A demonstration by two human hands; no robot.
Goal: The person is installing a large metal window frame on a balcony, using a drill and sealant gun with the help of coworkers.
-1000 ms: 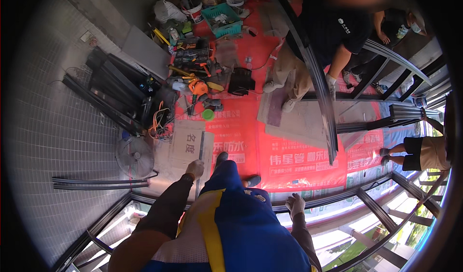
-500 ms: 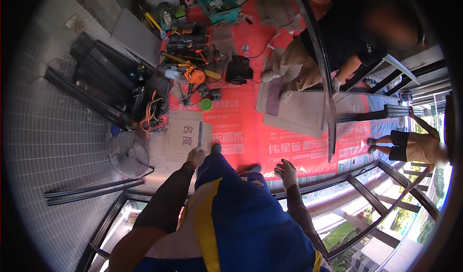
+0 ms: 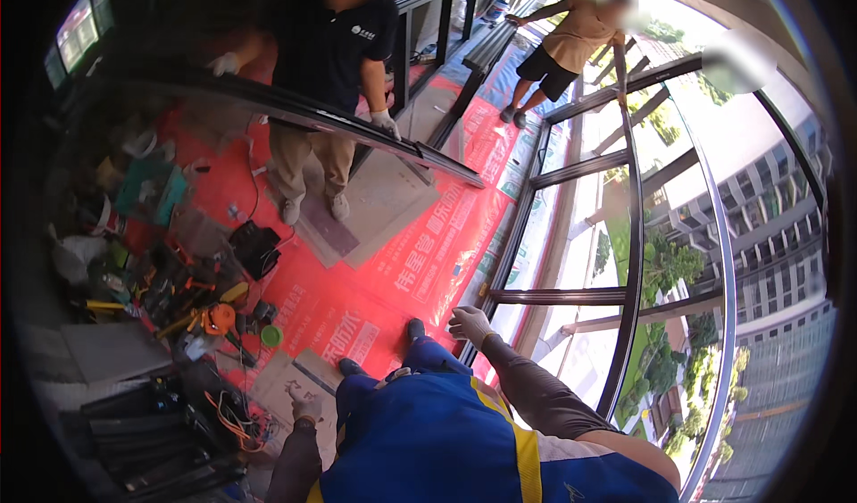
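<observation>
My right hand [image 3: 470, 324], in a pale glove, reaches out with its fingers apart beside the dark window frame [image 3: 561, 297]. It holds nothing that I can see; a small gap seems to separate it from the frame. My left hand [image 3: 306, 407], also gloved, hangs low over a cardboard sheet [image 3: 281, 380] on the floor, its fingers loosely spread and free of any object. A co-worker in a dark shirt [image 3: 335, 48] grips a long dark metal profile [image 3: 295, 115] with both gloved hands, slanting across the room ahead of me.
Red printed protective film [image 3: 384, 275] covers the floor. Tools, including an orange power tool [image 3: 219, 319], and a teal crate [image 3: 150, 191] crowd the left. Dark profiles [image 3: 152, 440] lie at lower left. Another person [image 3: 571, 39] stands far right by the large window opening.
My view has swung to the right, bringing in more of the window and the buildings outside. My right hand now appears near the window frame. The co-worker stands more upright with the profile.
</observation>
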